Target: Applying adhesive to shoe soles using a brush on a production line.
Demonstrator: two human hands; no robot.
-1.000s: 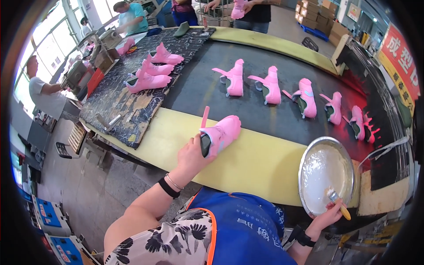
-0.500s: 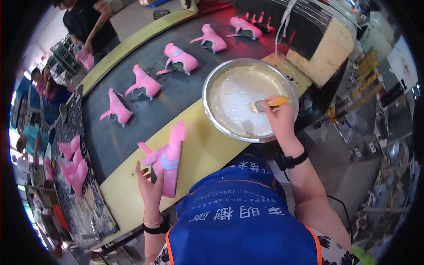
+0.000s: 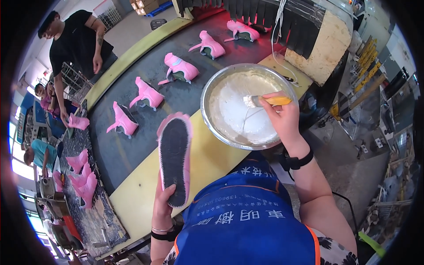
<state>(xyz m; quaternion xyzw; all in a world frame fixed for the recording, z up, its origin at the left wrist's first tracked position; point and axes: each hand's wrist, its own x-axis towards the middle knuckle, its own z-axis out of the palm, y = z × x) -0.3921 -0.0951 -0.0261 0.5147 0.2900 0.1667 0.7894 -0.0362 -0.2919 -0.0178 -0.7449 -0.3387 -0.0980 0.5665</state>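
My left hand (image 3: 164,205) grips a pink shoe upper (image 3: 188,145) by one end, thumb on its flat black underside, which has stitching around its edge. This underside faces up toward me. In my right hand (image 3: 282,117) is a brush (image 3: 277,101) with a yellow handle. Its whitish bristles are over the wide metal bowl (image 3: 207,117), and a thin white strand runs down from them into the milky white liquid (image 3: 236,106). Pale residue coats the bowl's inner wall.
Several pink shoe uppers (image 3: 181,70) stand along the dark belt (image 3: 104,150) beyond a yellow board (image 3: 145,176). More lie on a worn side table (image 3: 104,221) at left, where another person (image 3: 77,48) reaches toward one. Black strips (image 3: 260,17) hang at the belt's far end, in red light.
My left hand has picked the shoe upper up off the yellow board and turned its underside up. The brush has lifted slightly from the liquid. The person at left has lowered an upper to the side table.
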